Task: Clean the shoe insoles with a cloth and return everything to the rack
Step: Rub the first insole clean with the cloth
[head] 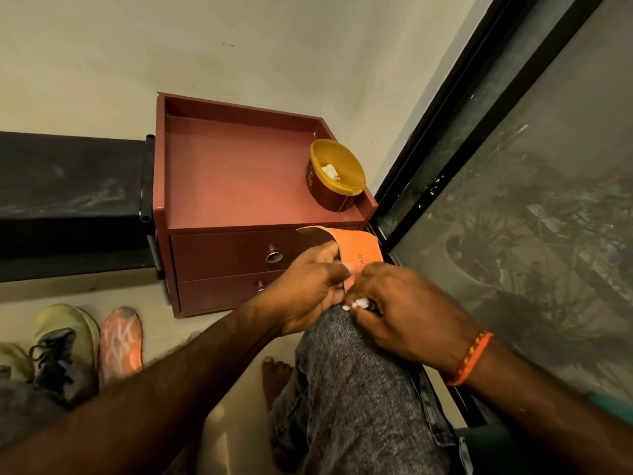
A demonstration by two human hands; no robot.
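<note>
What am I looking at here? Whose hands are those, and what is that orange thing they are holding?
This one picture comes from a camera worn on a person's head, so you look down at their own arms and knee, as if you were them.

The left hand holds an orange insole, the soft pad that goes inside a shoe. The right hand, the one with the orange wristband, pinches a small white cloth against the insole's lower end, over the knee.

In front stands a red cabinet with two drawers. On its top sits a round tub with a yellow lid and a bit of white wipe poking out.

On the floor to the left lie a shoe and a second insole with a wavy pattern.
</note>
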